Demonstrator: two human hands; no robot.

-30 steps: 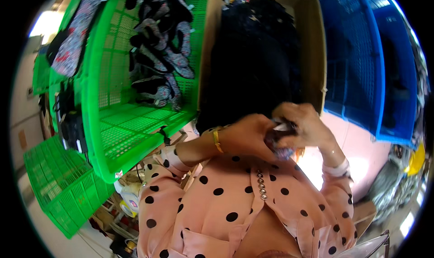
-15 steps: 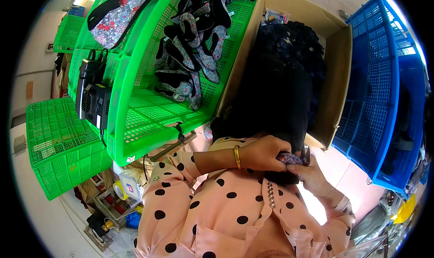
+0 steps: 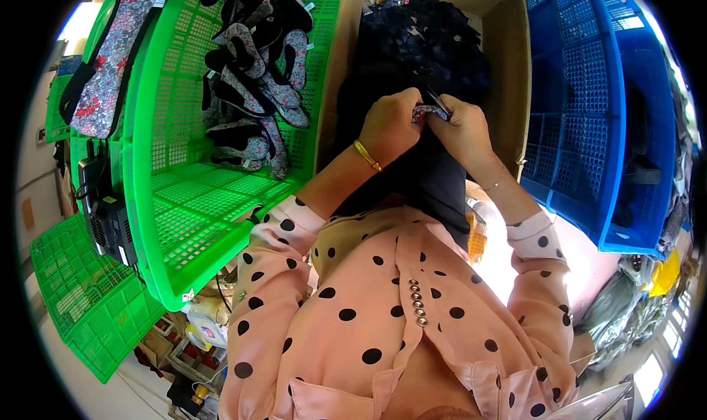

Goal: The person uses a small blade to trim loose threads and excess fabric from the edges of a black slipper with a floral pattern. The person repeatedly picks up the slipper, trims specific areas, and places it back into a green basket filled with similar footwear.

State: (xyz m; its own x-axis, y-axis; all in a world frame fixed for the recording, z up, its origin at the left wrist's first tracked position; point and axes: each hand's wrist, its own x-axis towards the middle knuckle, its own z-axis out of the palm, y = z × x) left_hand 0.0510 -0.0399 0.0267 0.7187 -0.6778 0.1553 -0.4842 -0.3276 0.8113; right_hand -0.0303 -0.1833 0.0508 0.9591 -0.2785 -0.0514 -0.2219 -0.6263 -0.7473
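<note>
My left hand (image 3: 394, 129), with a yellow bangle on its wrist, is closed around a small floral cloth piece (image 3: 427, 113). Most of the cloth is hidden by the fingers. Opposite it, my right hand (image 3: 462, 134) is also closed, its fingertips near the cloth. Dark, narrow blades (image 3: 437, 100), seemingly of thread snips, stick up from the right hand; their handles are hidden. Both hands are over the cardboard box (image 3: 504, 74), in front of a heap of dark cloth scraps (image 3: 423, 44).
At the left, a green crate (image 3: 199, 254) holds several floral, black-lined cloth pieces (image 3: 247, 89). A long floral piece (image 3: 110, 66) hangs over its rim, above a black device (image 3: 109, 210). Blue crates (image 3: 574, 133) stand right of the box. Another green crate (image 3: 92, 295) is lower left.
Both hands have moved forward, away from my body and over the box, still holding the floral piece and the bladed tool. The view has shifted.
</note>
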